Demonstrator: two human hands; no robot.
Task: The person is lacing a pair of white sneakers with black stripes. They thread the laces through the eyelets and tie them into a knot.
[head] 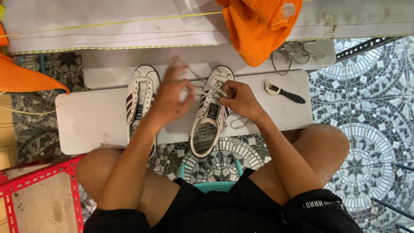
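two white shoes [210,114] with dark side stripes and white laces [206,92] on a pale grey counter [92,121]; an orange cloth [258,28] above; a brush [282,91] with black handle and white head; black-and-white mosaic floor [366,103]; red metal frame [39,179]; black shorts [224,207]; a teal stool [211,186].

White sneaker [210,115] with dark stripes, toe away, on low white bench, white lace [206,92] half-threaded
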